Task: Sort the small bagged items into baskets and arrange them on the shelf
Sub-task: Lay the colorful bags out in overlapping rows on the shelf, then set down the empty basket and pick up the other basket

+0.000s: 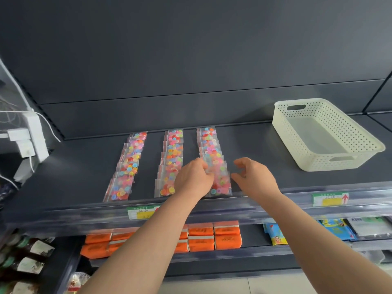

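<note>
Three rows of small clear bags of coloured buttons lie on the dark shelf (74, 166): a left row (127, 166), a middle row (170, 153) and a right row (210, 145). My left hand (194, 179) has its fingers curled onto the near bags of the right row (221, 183), pinching their left edge. My right hand (252, 179) hovers just right of those bags, fingers and thumb loosely curved, holding nothing. A cream perforated basket (301, 153) stands with nothing in it at the right of the same shelf.
White power adapters and cables (29, 136) hang at the shelf's left end. Price tags (329, 199) sit on the clear front rail. The shelf below holds orange packs (212, 236), blue packets (337, 230) and dark bottles (27, 257).
</note>
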### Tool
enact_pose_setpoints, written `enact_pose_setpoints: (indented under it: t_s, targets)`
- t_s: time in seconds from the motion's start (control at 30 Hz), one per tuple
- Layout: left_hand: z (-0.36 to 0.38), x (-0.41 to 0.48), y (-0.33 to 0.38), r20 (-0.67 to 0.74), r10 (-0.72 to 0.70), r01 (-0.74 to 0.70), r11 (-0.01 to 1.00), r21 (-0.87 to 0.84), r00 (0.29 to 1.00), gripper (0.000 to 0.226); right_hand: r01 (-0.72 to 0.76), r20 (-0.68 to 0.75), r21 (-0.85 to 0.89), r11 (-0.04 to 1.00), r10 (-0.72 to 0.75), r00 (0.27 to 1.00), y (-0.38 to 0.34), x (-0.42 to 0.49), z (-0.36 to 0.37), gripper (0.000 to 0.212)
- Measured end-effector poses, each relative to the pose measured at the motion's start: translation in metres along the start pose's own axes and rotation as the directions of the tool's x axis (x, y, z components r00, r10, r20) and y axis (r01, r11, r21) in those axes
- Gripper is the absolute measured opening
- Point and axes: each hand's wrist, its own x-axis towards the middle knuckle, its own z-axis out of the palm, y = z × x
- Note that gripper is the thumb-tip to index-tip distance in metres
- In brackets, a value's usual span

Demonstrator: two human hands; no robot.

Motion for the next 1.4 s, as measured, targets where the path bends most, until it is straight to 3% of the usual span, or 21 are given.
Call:
enact_pose_setpoints:
  t_s: [0.13, 0.27, 0.4, 0.57, 0.73, 0.9, 1.03, 1.17, 1.4]
  targets:
    - [0.004, 0.008, 0.033, 0.018, 0.084, -0.082, 0.994, -0.069, 0.996, 0.021, 0.035, -0.110, -0.242, 0.970, -0.063, 0.992, 0.018, 0.002, -0.032, 0.032]
    - [0.022, 0.012, 0.074, 0.081, 0.140, -0.128, 0.982, -0.140, 0.987, 0.017, 0.025, -0.202, -0.377, 0.926, -0.109, 0.973, 0.051, 0.009, -0.070, 0.028]
    - [0.044, 0.019, 0.125, 0.113, 0.187, -0.164, 0.968, -0.190, 0.976, 0.021, 0.011, -0.266, -0.424, 0.906, -0.136, 0.954, 0.090, 0.021, -0.109, 0.025]
    - [0.070, 0.031, 0.194, 0.108, 0.184, -0.150, 0.952, -0.267, 0.977, 0.042, -0.079, -0.308, -0.446, 0.892, -0.070, 0.949, 0.152, 0.036, -0.157, 0.031]
    - [0.097, 0.038, 0.233, 0.124, 0.118, -0.077, 0.952, -0.296, 0.985, 0.034, -0.148, -0.245, -0.490, 0.859, 0.027, 0.969, 0.206, 0.056, -0.190, 0.047]
    - [0.114, 0.036, 0.240, 0.123, 0.065, -0.014, 0.924, -0.381, 0.990, 0.035, -0.178, -0.132, -0.282, 0.943, 0.146, 0.981, 0.229, 0.065, -0.194, 0.037]
    - [0.119, 0.032, 0.242, 0.100, 0.050, -0.003, 0.909, -0.418, 0.994, 0.039, -0.152, -0.081, -0.100, 0.983, 0.145, 0.986, 0.237, 0.064, -0.186, 0.056]
    - [0.121, 0.033, 0.250, 0.070, 0.066, -0.030, 0.904, -0.425, 0.995, 0.038, -0.151, -0.127, -0.012, 0.988, 0.149, 0.981, 0.243, 0.057, -0.190, 0.056]
    - [0.134, 0.042, 0.313, 0.132, 0.326, -0.223, 0.841, -0.492, 0.936, 0.037, -0.318, -0.339, -0.006, 0.948, 0.297, 0.893, 0.277, 0.026, -0.238, 0.059]
